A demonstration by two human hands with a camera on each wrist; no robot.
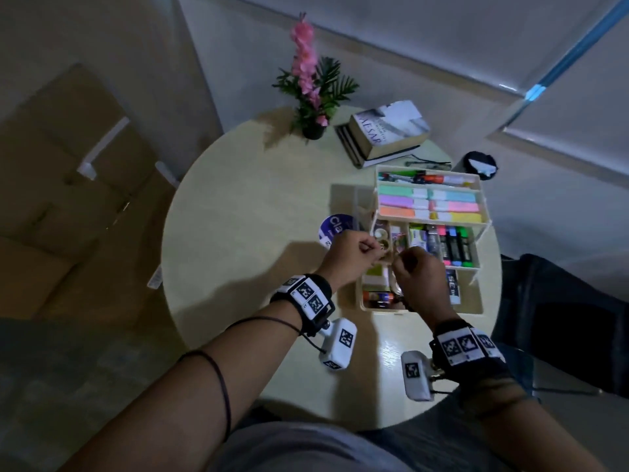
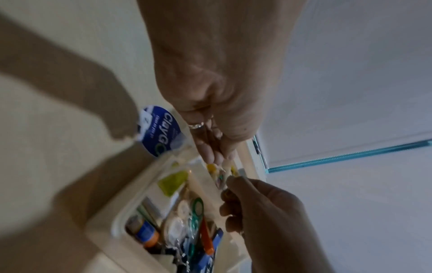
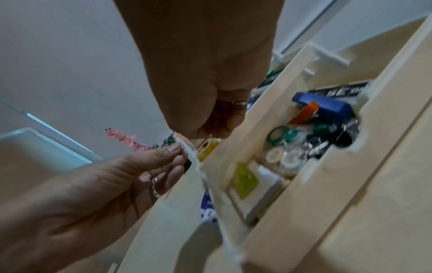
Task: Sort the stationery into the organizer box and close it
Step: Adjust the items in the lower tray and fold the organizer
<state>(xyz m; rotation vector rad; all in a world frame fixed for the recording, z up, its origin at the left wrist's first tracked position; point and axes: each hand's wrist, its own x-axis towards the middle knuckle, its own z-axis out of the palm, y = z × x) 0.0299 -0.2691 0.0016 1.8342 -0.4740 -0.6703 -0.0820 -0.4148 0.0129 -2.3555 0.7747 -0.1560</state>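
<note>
The head view is dim and bluish, its corners sinking into murk and its straight wall lines bowed by the wide lens, while the round table (image 1: pixel 238 206) catches a pale sheen near its close edge and carries soft grey shadows beside the forearms. Both wrist views are soft with motion blur: the organizer box (image 2: pixel 131 186) and its contents smear into streaks, and the left hand (image 2: pixel 210 77) fills the frame out of focus. A broad brown shadow crosses the tabletop in the left wrist view.
</note>
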